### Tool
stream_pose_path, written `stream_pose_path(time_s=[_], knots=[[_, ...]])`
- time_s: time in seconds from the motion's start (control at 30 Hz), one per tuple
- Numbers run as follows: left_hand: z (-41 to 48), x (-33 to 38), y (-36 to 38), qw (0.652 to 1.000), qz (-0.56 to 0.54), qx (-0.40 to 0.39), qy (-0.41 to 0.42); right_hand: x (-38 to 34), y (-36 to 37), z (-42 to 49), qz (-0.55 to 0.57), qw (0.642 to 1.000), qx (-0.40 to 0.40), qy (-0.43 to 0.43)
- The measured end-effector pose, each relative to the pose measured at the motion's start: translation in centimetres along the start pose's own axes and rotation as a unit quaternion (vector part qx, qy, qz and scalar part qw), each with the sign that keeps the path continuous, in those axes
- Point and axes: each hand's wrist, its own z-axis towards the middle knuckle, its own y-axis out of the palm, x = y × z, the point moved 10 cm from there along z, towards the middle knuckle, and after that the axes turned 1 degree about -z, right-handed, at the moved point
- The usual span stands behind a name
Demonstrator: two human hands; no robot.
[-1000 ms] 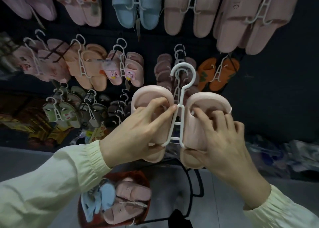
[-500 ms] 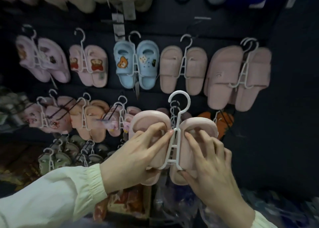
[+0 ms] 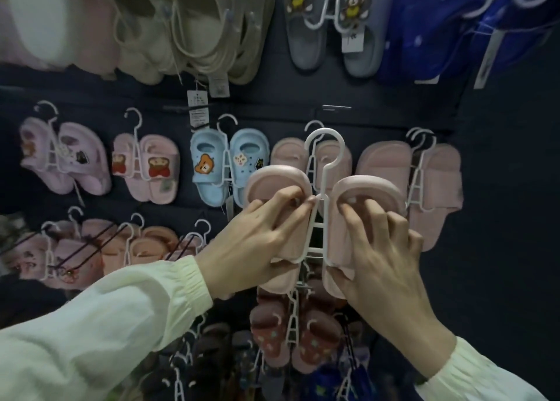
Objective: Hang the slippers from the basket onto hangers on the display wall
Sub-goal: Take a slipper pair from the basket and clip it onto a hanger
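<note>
Left hand [image 3: 251, 243]: fingers curled over strap of left pink slipper [image 3: 272, 179]. Right hand [image 3: 385, 258]: curled round right pink slipper [image 3: 363, 188]. Both slippers on white hanger [image 3: 322, 185], hook upright, held before display wall [image 3: 500, 218] at mid-height, overlapping hung pink pair [image 3: 288, 155] beside blue pair [image 3: 212, 170]
</note>
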Motion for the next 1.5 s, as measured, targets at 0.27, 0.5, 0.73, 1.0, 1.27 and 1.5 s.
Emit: stream_pose_path(time_s=[0.27, 0.5, 0.73, 1.0, 1.27, 1.5], knots=[[3.3, -2.4, 3.5, 1.0, 0.015, -0.013, -0.013, 1.5, 3.8, 4.1, -0.037, 0.999, -0.031, 0.007], [6.0, -3.4, 7.8, 0.999, 0.046, -0.017, -0.014, 2.4, 9.2, 7.0, -0.063, 0.995, -0.081, 0.004], [7.6, -6.8, 12.3, 0.997, 0.039, -0.036, -0.062, 3.0, 14.0, 10.1, -0.06, 0.995, -0.08, 0.013], [9.4, -9.8, 15.9, 0.992, 0.036, -0.046, -0.113, 2.7, 17.4, 13.2, -0.072, 0.994, -0.08, -0.005], [10.3, -11.2, 18.5, 0.986, 0.004, -0.087, -0.143, 3.6, 20.5, 13.3, 0.048, 0.987, -0.149, -0.024], [8.8, -10.4, 19.2, 0.979, 0.056, -0.133, -0.141, 4.7, 20.5, 12.2, 0.124, 0.982, -0.135, -0.035]])
